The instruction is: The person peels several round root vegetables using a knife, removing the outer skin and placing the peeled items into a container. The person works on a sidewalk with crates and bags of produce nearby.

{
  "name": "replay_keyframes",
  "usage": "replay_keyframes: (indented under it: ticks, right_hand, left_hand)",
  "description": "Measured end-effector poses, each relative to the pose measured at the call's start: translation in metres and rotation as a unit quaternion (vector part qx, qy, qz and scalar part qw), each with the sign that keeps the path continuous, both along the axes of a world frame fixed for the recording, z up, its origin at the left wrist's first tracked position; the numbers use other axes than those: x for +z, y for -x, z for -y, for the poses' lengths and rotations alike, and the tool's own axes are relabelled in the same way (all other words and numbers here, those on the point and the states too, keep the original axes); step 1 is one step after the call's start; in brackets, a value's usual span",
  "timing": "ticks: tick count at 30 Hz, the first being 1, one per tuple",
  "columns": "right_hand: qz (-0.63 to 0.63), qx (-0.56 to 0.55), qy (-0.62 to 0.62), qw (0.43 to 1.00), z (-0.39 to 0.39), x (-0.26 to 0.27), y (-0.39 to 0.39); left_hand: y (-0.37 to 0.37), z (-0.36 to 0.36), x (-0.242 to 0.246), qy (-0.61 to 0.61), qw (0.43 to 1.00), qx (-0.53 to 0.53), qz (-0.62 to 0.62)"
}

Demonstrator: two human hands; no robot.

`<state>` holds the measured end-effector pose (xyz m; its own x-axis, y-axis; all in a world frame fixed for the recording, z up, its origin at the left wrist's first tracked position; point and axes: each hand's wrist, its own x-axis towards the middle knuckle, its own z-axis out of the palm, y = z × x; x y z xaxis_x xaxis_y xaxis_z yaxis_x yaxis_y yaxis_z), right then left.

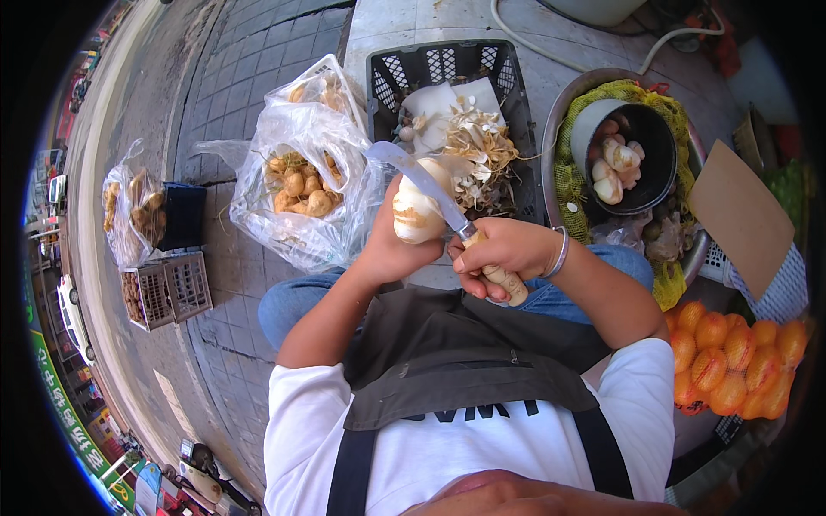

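My left hand (395, 240) grips a large whitish bulb-like vegetable (412, 218) with brown patches on its side. My right hand (506, 251) is closed around the pale, ridged handle of a curved knife (433, 184). The blade lies across the vegetable in this view; whether it cuts in cannot be told. Just beyond both hands, a black plastic crate (526, 106) holds dry roots and peelings (481, 138) and some white sheets (433, 106). A dark-lined pot (579, 129) to the right contains several similar pale pieces (619, 158).
Plastic bags of knobbly tan roots (303, 184) sit at the left. The pot rests on yellow netting (571, 151) in a wide metal basin (550, 122). Netted orange fruit (732, 361) and a cardboard piece (742, 213) are at the right. Crates (187, 290) stand near the road.
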<state>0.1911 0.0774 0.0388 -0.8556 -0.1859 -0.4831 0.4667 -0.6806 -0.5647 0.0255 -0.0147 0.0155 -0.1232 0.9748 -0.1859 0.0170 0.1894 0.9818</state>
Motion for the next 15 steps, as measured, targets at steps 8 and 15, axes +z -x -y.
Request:
replay_keyframes:
  ticks: [8,15]
  right_hand:
    - [-0.068,-0.115,-0.043,0.990,-0.013,0.007,-0.007]
    - [-0.059,-0.147,-0.827,0.540,-0.010,-0.005,-0.004]
  left_hand:
    - [0.002,0.000,-0.005,0.052,0.998,-0.021,0.017]
    - [0.004,0.002,-0.009,0.152,0.946,-0.050,0.281]
